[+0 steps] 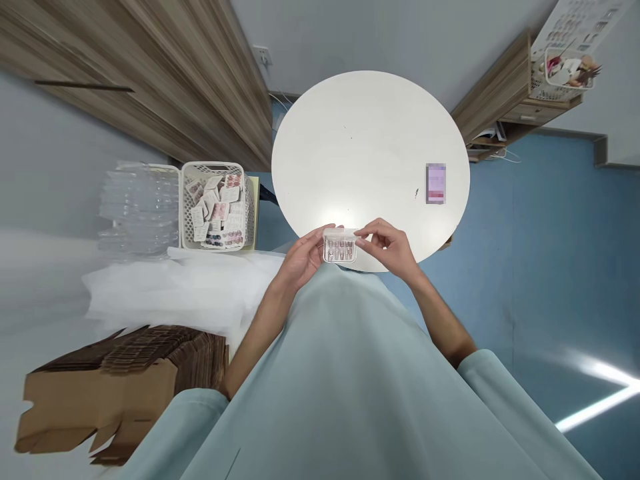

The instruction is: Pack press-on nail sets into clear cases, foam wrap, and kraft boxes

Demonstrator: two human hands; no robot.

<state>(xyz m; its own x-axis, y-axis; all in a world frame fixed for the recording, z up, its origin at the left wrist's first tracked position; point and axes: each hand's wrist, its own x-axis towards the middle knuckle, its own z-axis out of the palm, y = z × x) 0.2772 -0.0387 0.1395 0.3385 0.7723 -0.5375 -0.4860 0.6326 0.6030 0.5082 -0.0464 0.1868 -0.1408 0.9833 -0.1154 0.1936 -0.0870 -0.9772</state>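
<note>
A small clear plastic case of press-on nails (340, 249) is held near the front edge of the round white table (370, 133). Several pinkish nails lie in rows inside it. My left hand (301, 259) supports the case from its left side, fingers curled around that edge and partly hidden behind it. At the upper right corner, my right hand (387, 245) pinches the case's edge between thumb and fingertips. Whether the lid is raised I cannot tell.
A pixelated purple rectangle (436, 183) lies at the table's right. To the left stand a white basket (187, 207) of nail cards, stacked clear plastic packaging (140, 210), white sheets (175, 287) and folded cardboard boxes (100, 400). Another basket (543, 87) sits on a cabinet at right.
</note>
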